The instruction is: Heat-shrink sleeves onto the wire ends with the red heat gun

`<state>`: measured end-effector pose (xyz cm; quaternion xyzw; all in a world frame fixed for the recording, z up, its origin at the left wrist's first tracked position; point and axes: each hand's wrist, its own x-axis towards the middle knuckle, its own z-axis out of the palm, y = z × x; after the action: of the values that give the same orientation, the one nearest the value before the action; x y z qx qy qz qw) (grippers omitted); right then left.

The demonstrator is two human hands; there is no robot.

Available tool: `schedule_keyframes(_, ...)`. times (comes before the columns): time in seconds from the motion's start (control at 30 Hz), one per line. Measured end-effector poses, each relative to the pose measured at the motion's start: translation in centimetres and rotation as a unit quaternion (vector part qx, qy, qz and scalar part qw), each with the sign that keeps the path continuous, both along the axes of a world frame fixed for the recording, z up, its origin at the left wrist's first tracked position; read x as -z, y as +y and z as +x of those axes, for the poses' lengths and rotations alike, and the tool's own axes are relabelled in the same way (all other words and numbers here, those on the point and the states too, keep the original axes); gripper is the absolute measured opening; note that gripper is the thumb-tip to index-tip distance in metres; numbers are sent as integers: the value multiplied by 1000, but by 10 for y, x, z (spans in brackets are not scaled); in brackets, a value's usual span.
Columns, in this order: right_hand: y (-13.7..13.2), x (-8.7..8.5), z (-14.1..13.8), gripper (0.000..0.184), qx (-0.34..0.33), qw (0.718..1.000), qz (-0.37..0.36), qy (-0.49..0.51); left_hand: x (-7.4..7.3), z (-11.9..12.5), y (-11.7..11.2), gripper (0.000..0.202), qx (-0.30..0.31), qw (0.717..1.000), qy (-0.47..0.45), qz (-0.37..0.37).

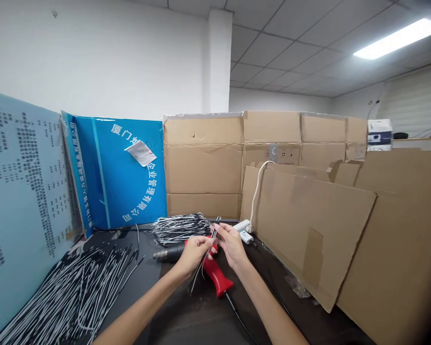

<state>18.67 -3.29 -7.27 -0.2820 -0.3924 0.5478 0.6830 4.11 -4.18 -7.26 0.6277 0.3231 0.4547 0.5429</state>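
Between both hands are a few thin black-and-white wires, with black ends pointing up and tails hanging below. My left hand pinches them lower down, and my right hand grips them near the black upper ends. How many wires there are, I cannot make out. Directly beneath the hands lies a red heat gun with a dark barrel and metal nozzle facing left; the hands partly hide it. A bundle of black-and-white wires lies just behind the hands.
A large pile of similar wires spreads over the left of the dark table. A white power strip with a white cord stands behind the right hand. Cardboard panels, a blue printed board and a light-blue sheet wall the table in.
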Motion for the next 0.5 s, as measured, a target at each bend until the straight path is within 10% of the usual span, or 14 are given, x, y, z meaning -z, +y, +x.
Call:
schedule_keyframes(0.2,-18,-3,4,49,61,979,31,-192,-23,-21,9,42,-38,999,-6,23)
schedule_keyframes(0.4,-60,20,-1,51,177,756,-12,-631,-61,-52,15,39,-53,997,-12,49)
schedule_keyframes(0.5,-58,33,-7,46,139,702,-50,-697,-69,-59,14,40,-49,998,-12,31)
